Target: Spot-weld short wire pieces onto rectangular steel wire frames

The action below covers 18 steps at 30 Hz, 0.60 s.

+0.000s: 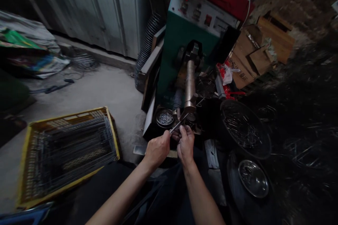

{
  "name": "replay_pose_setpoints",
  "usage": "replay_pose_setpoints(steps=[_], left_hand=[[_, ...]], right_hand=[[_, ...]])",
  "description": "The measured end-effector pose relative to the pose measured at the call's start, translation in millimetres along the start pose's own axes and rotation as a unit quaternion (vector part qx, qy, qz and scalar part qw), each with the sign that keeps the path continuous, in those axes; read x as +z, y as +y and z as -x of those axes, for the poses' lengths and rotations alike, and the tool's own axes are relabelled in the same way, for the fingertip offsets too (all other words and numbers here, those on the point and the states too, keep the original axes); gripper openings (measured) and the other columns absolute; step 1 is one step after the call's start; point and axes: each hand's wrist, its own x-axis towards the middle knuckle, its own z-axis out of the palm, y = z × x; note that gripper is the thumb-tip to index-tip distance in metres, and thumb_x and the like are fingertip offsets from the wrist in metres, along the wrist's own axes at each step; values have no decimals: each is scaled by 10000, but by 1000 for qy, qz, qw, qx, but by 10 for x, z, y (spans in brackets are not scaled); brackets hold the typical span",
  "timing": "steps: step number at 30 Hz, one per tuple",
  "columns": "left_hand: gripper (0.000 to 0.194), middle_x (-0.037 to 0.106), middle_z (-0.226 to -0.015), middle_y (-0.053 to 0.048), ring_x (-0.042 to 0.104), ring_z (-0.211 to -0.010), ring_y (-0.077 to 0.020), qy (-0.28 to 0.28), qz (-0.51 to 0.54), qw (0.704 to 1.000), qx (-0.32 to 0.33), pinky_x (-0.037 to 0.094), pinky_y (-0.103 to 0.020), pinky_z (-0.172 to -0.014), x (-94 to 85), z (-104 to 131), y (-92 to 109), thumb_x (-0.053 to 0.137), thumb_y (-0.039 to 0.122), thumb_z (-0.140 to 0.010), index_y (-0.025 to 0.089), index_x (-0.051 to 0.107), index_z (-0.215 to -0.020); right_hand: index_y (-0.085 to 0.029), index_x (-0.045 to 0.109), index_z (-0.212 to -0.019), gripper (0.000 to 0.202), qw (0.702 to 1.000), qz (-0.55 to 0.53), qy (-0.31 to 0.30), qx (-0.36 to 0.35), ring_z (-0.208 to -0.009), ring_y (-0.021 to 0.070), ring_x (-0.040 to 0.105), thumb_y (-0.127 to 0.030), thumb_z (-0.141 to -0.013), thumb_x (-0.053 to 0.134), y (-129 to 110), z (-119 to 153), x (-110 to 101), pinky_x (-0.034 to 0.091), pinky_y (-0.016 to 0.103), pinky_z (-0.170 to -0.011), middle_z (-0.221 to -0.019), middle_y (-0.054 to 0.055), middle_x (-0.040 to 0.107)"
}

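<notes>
My left hand (157, 149) is closed around a thin metal rod (179, 123), which slants up and right toward the electrodes of a green machine (171, 49). Beside it, my right hand (185, 142) is pinched near the rod; what its fingers hold is too small and dark to make out. Just above both hands is the end of a thick copper-coloured cylinder (190, 84). A round dish of small metal pieces (165, 117) sits to the left of the rod's tip.
A yellow crate (29, 161) with metal wire racks stands at left. At right are a dark basin (265, 147) of metal pieces and a shiny metal bowl (253, 179). Cardboard boxes (243, 70) lie behind, and a wire coil (148, 49) leans beside the machine.
</notes>
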Motion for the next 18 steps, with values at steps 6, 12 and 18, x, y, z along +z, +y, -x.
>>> replay_pose_setpoints(steps=[6,12,18], left_hand=[[190,702,-693,-71,720,-668,-281,10,1,1000,4,397,-329,-498,25,-36,3,372,127,-964,154,559,-952],[217,704,-717,-74,717,-679,-265,9,5,1000,6,405,-317,-527,-19,-53,5,347,137,-971,164,562,-969],[225,717,-763,-89,723,-734,-270,-6,7,1000,15,396,-311,-554,-74,-90,-8,312,165,-1000,169,537,-998]], right_hand=[[-195,518,-793,327,1000,4,-3,-2,-581,129,679,-384,-712,773,-2,-39,3,571,243,-585,-697,-11,700],[-199,532,-788,265,1000,-2,-17,0,-575,117,649,-355,-750,743,-17,-46,17,554,235,-578,-688,-30,675],[-196,581,-842,241,997,63,-44,-6,-584,118,642,-397,-802,707,-54,-83,-84,515,219,-553,-726,-14,697]])
